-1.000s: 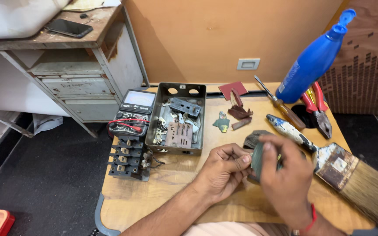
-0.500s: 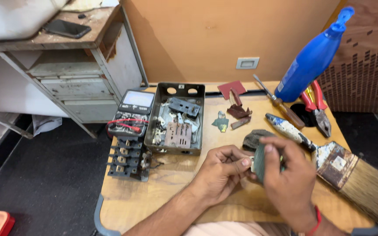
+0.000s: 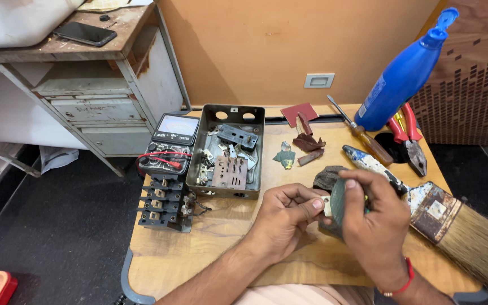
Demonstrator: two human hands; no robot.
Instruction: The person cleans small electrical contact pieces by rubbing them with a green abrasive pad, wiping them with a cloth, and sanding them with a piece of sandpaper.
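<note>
My left hand (image 3: 286,217) pinches a small pale metal part (image 3: 326,205) between thumb and forefinger, low over the wooden table (image 3: 210,248). My right hand (image 3: 374,223) grips a folded piece of dark grey abrasive paper (image 3: 337,199) and presses it against that part. Both hands meet in front of me, to the right of an open grey metal box (image 3: 230,149) that holds several loose parts and a brown slotted plate.
A black meter with red leads (image 3: 168,147) and a black terminal block (image 3: 162,203) lie left of the box. A paintbrush (image 3: 453,217), pliers (image 3: 410,141), a screwdriver (image 3: 362,135), a blue squeeze bottle (image 3: 405,73) and red abrasive scraps (image 3: 303,127) lie at the right. A worn cabinet (image 3: 86,85) stands at the back left.
My hands have stayed close together in the same spot. The right hand has shifted slightly with the abrasive paper against the part.
</note>
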